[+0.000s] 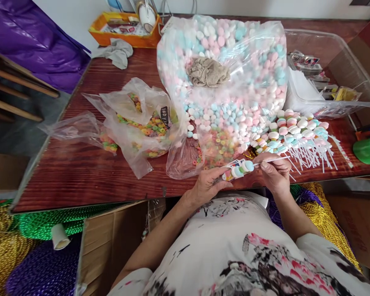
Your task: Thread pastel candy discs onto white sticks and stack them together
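My left hand (209, 181) is closed around a small bunch of candy skewers (239, 169), white and pale blue pieces with coloured rings between them. A printed wrapper partly shows by those fingers. My right hand (276, 172) pinches the thin white stick at the skewers' right end. Just beyond my hands lies a pile of candy skewers (296, 129), their white sticks pointing toward me. Behind the left hand, a clear bag (217, 150) holds small ring candies. A large clear bag (249, 78) of pink, white and blue candies stands behind, with a crumpled brown cloth (208, 72) on top.
At left lies an opened plastic bag (148, 123) of coloured ring candies. A clear bin (333, 41) with packets, an orange tray (123, 39) and green tape (368, 150) sit on the brown table (89, 176). Below its front edge are a cardboard box (107, 242) and shiny bead strands (46, 267).
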`<control>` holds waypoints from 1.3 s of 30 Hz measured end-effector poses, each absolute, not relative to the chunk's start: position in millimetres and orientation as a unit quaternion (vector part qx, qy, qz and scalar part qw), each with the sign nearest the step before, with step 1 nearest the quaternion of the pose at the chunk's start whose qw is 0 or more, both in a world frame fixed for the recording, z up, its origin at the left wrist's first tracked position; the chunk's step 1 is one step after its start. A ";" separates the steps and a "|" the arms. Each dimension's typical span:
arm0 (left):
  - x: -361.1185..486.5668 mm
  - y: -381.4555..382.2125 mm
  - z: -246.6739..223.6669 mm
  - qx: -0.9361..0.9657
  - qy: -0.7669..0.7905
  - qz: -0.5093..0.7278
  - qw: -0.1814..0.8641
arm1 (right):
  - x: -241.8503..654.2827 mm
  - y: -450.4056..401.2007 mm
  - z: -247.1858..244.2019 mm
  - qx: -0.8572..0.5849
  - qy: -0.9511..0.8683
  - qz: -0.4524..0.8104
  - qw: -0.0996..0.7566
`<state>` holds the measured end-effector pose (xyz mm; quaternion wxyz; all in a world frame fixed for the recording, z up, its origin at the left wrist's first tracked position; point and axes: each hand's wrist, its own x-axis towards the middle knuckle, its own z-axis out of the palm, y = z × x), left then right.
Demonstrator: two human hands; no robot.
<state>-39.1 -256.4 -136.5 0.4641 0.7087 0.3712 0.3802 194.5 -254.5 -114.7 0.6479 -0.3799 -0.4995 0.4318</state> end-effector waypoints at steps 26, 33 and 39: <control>-12.4 -260.8 -111.7 0.473 0.384 0.154 0.778 | 192.5 -239.0 -96.0 -0.285 -0.634 0.528 0.487; -10.1 -246.3 -104.7 0.500 0.391 0.183 0.751 | 166.6 -243.9 -109.4 -0.358 -0.636 0.491 0.476; -12.0 -241.5 -105.0 0.558 0.404 0.210 0.694 | 161.7 -247.2 -112.6 -0.375 -0.661 0.457 0.462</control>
